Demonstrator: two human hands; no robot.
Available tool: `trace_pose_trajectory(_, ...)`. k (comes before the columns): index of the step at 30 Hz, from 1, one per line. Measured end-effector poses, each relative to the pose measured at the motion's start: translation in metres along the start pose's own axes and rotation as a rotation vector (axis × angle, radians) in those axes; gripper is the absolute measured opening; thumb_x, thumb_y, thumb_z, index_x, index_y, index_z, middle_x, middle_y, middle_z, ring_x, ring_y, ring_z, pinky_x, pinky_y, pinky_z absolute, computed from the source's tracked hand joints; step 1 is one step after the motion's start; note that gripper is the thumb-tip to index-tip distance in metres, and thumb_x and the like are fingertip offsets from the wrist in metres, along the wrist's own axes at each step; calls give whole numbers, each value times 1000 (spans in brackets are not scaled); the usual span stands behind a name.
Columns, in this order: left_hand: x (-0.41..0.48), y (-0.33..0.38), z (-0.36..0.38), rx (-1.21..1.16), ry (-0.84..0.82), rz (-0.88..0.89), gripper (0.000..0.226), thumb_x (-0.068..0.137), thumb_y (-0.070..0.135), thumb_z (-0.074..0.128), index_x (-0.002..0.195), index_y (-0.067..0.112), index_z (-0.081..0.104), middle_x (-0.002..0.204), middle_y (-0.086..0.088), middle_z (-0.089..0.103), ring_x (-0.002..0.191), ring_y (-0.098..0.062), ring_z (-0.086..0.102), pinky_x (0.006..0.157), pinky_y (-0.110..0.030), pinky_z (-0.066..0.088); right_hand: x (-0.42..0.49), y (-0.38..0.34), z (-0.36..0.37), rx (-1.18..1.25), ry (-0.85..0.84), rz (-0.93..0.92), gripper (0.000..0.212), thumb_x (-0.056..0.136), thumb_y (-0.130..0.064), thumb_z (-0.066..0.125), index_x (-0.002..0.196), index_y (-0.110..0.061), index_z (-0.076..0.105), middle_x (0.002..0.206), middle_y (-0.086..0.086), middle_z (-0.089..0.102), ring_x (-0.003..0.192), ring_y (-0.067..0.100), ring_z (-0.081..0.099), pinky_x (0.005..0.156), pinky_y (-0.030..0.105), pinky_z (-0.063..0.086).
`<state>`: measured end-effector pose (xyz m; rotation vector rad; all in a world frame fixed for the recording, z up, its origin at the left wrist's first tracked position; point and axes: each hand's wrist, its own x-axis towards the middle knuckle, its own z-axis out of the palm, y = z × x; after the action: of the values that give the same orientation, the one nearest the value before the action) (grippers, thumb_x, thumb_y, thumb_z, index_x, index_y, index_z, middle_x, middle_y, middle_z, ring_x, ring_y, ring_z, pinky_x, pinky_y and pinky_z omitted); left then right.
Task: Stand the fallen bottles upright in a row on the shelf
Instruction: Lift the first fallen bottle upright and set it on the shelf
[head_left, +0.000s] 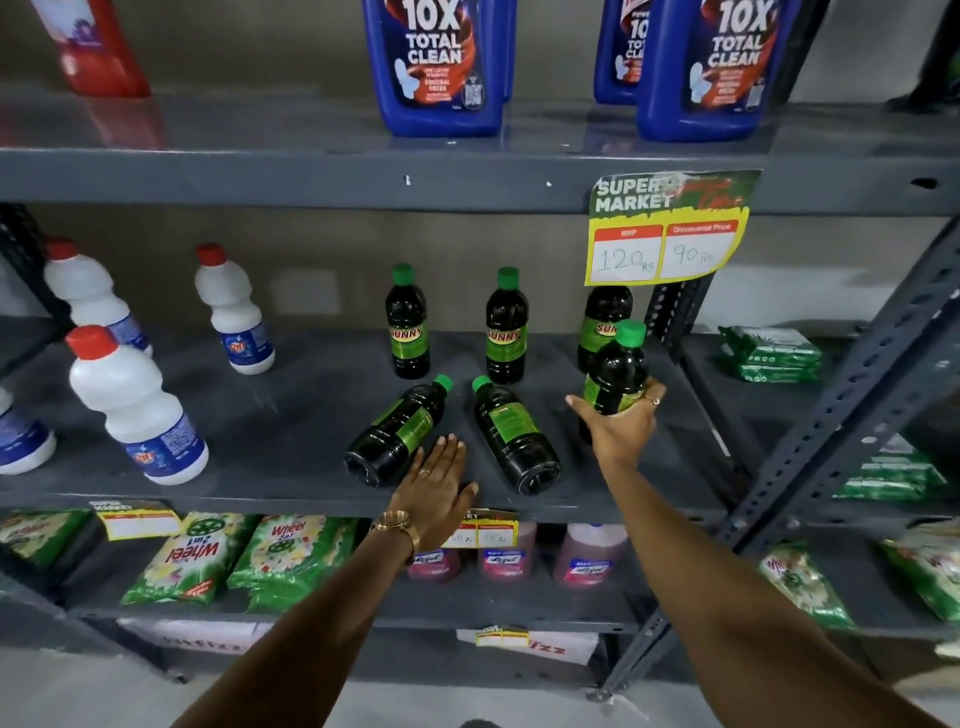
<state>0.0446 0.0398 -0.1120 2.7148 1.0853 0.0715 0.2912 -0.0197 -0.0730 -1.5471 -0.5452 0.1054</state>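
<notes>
The step in hand is the setting of one raised bottle into the row. The right hand (621, 423) grips a dark bottle with a green cap (615, 371) around its lower body, fingers wrapped, cap up and slightly tilted. This bottle is just in front of the rightmost standing bottle (602, 325) on the middle shelf (260, 415); whether its base touches the shelf cannot be told.

The left hand (436, 483) is spread flat, fingers extended, holding nothing, near the base of the left fallen bottle (397, 434). A second fallen bottle (514, 436) lies just beside it, cap pointing toward the back. Two more bottles (408, 325) (506, 327) stand upright behind them.

Judged next move: seat the held bottle level in line with the standing ones, then grasp a fallen bottle at mid-body and tip it onto its base.

Readable writing: "SUNNY" on the standing bottles; "SUPER MARKET", "MRP 120" and "Discounted Price 90" on the price tag (667, 228); "10X TOTAL CLEAN" on the blue jugs (439, 67) above; "Wheel 2in1" on the green packets (195, 556) below.
</notes>
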Motion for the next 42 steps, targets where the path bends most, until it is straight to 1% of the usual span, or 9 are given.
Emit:
trace_pose_trajectory(5,0,0,0,7,22,5,62,99,40,19,147,8,-5,159,-8,-7,146,-17,-13,117,-34,-13,1,7,-3,-35,-56,-22,88,62,-8,87,135,-9,38,113,4,60,101,15,59,92,30,49)
trace_pose_trajectory(8,0,1,0,3,29,9,62,99,39,20,147,8,-2,160,-8,-5,146,-17,-11,117,-34,-12,1,19,-18,-93,-120,-16,81,66,3,75,138,-12,41,115,5,61,103,18,60,95,36,49)
trace_pose_trajectory(15,-2,4,-1,17,43,-8,60,99,39,21,147,9,-1,160,-8,-4,147,-18,-10,116,-34,-13,5,13,-18,-215,-27,-1,84,47,-23,95,115,-10,47,115,11,57,110,29,55,99,45,46)
trace_pose_trajectory(18,-3,6,-3,8,26,-21,60,99,39,20,147,9,-3,160,-7,-5,146,-17,-11,116,-34,-13,2,9,-9,-246,-31,36,89,52,-26,93,125,-7,47,122,12,47,118,26,45,102,37,39)
trace_pose_trajectory(21,-2,6,-3,4,21,-24,61,99,40,20,147,9,-2,160,-7,-5,146,-17,-11,118,-35,-12,-2,17,-15,-140,-116,22,77,63,-8,82,132,-13,48,111,1,56,106,20,58,84,26,46)
trace_pose_trajectory(24,-2,5,-2,-3,18,-28,62,99,40,20,147,9,-2,160,-7,-5,146,-17,-11,119,-36,-11,2,21,-25,-136,-98,-15,78,61,-10,87,131,-13,53,111,3,66,103,18,63,90,30,51)
trace_pose_trajectory(31,-1,4,0,-19,14,-36,63,99,42,19,147,9,-5,160,-6,-7,145,-15,-14,117,-34,-14,9,12,-13,-273,18,37,98,45,-39,95,125,-2,51,124,17,46,123,35,43,106,48,38)
trace_pose_trajectory(37,0,4,1,-13,22,-34,63,99,42,22,147,9,-3,160,-7,-5,146,-16,-12,117,-34,-12,11,26,-32,-221,-165,-21,86,58,-13,89,134,-12,49,119,5,63,108,19,61,96,35,50)
trace_pose_trajectory(42,0,3,2,-8,29,-34,63,99,42,22,147,9,-2,160,-7,-4,146,-16,-11,117,-34,-12,12,24,-32,-218,-135,-18,77,54,-22,93,121,-10,57,109,3,65,105,23,62,91,33,50)
